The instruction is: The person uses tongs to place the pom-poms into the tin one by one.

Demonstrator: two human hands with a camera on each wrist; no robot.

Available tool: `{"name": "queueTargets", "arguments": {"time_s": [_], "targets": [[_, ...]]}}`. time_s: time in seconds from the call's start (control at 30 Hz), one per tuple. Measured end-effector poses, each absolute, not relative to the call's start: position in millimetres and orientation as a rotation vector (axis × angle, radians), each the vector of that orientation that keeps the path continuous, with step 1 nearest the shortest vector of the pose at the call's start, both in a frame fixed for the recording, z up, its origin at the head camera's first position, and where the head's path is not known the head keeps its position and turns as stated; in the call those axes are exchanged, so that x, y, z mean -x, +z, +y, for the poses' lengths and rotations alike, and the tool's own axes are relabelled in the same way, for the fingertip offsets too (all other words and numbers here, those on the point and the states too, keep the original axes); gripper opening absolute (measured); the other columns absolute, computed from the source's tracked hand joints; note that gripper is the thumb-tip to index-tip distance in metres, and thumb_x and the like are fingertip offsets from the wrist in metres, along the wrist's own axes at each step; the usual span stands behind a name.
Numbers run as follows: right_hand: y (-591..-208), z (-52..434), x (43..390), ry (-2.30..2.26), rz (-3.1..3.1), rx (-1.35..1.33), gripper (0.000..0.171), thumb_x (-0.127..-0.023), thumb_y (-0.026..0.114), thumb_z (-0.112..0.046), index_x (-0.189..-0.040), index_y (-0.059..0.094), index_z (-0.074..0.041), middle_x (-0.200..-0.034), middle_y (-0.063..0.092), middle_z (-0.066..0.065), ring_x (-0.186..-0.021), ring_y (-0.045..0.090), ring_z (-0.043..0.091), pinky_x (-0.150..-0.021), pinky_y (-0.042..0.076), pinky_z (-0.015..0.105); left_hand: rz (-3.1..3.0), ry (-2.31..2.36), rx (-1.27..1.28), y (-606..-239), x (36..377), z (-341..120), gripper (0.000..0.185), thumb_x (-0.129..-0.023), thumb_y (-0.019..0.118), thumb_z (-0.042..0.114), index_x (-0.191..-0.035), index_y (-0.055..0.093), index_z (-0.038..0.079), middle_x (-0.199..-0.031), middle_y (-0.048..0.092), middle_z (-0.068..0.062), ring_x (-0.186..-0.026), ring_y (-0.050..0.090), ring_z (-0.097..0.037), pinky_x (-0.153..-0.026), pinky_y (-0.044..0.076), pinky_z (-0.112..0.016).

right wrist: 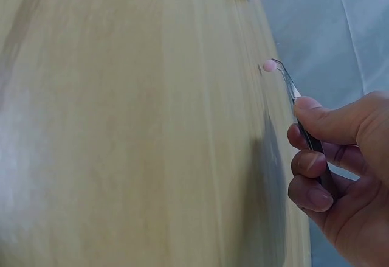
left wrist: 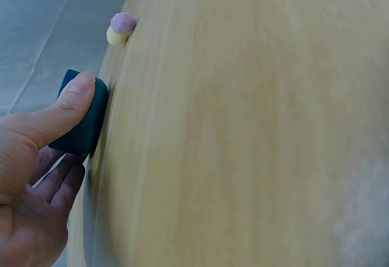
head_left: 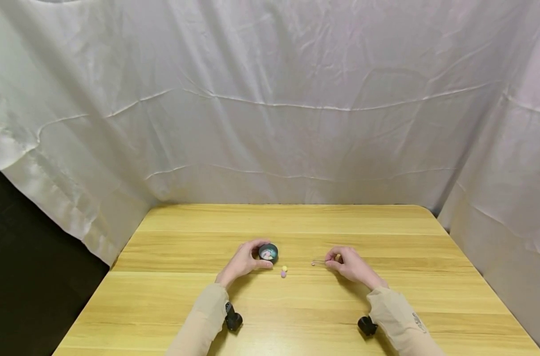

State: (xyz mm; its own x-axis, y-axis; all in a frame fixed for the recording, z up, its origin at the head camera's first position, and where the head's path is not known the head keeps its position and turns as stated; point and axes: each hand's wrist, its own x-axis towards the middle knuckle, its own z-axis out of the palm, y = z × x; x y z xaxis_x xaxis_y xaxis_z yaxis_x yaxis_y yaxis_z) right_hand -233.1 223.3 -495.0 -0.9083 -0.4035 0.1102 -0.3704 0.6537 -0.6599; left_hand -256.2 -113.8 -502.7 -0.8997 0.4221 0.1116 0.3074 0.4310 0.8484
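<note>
My left hand (head_left: 245,260) grips a small dark teal bowl (head_left: 268,252) on the wooden table (head_left: 296,306); the thumb presses its side (left wrist: 82,118). Pale pom-poms lie inside the bowl. A yellow pom-pom (head_left: 285,268) and a purple pom-pom (head_left: 283,274) lie together just right of the bowl, also seen as the yellow one (left wrist: 115,36) and the purple one (left wrist: 123,21). My right hand (head_left: 347,263) pinches metal tweezers (right wrist: 295,97) whose tips sit at a small pink pom-pom (right wrist: 268,66) on the table.
White cloth (head_left: 270,99) hangs behind and on both sides of the table. Black wrist cameras (head_left: 232,319) sit under each beige sleeve. A dark gap lies past the table's left edge (head_left: 92,296).
</note>
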Motion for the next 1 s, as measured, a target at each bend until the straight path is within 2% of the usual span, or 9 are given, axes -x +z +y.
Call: {"name": "queueTargets", "arguments": {"time_s": [0.3,0.73,1.0], "targets": [[-489.8,216.6,232.8,-1.116,2.834,0.629,0.005,-0.095,0.067,-0.01,-0.091,0.069,-0.008,-0.081,0.064,0.0,-0.059,0.044,0.001,-0.053,0.038,0.018,2.562,1.471,-0.658,-502.3,256.0,-114.0,0.062,-0.081,0.084,0.015,-0.137,0.059,0.003,-0.133,0.065,-0.018,-0.12,0.063,-0.034,-0.104,0.051,-0.051],[-484.3,195.8,236.0,-1.157,2.83,0.629,0.004,-0.096,0.067,-0.01,-0.093,0.069,-0.007,-0.083,0.064,0.002,-0.059,0.044,0.002,-0.05,0.037,0.018,2.584,1.429,-0.656,-504.1,257.1,-114.7,0.063,-0.082,0.084,0.017,-0.138,0.059,0.005,-0.134,0.065,-0.016,-0.121,0.063,-0.032,-0.104,0.051,-0.049],[-477.5,178.1,240.3,-1.189,2.796,0.612,0.006,-0.097,0.065,-0.01,-0.095,0.069,-0.006,-0.078,0.062,0.004,-0.056,0.045,0.004,-0.047,0.037,0.018,2.58,1.423,-0.654,-503.0,256.6,-114.7,0.063,-0.083,0.083,0.017,-0.139,0.058,0.006,-0.134,0.065,-0.016,-0.119,0.064,-0.032,-0.102,0.052,-0.048]]}}
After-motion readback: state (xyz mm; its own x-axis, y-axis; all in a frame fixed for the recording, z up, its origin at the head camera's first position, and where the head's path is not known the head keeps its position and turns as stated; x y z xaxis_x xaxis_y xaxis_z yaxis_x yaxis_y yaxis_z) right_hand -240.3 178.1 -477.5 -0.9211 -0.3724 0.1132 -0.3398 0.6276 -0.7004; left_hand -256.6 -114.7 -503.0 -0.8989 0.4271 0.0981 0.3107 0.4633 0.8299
